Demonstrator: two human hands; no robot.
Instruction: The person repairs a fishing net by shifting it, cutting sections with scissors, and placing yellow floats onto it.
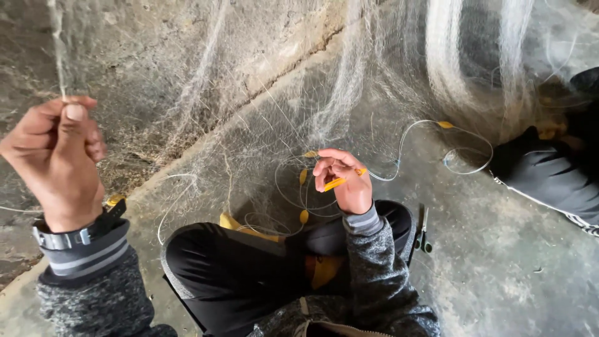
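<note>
Concrete floor (499, 262) lies bare beside right hand (342, 181) gripping yellow needle (337, 182).

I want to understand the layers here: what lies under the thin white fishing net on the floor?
Under the thin white fishing net the grey concrete floor shows through, with small yellow oval floats on white cord. Where the mesh bunches thickly, nothing beneath is visible.

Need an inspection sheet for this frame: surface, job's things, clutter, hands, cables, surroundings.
Surface: bare grey concrete floor, cracked.
Job's things: fine pale fishing net draped over floor; white cord with yellow floats; yellow netting needle.
Clutter: small scissors on floor beside the knee.
Grippers: left hand raised, pinching a net strand; right hand holding the needle.
Cables: nothing seen.
Surroundings: another person's dark sleeve at right.
</note>
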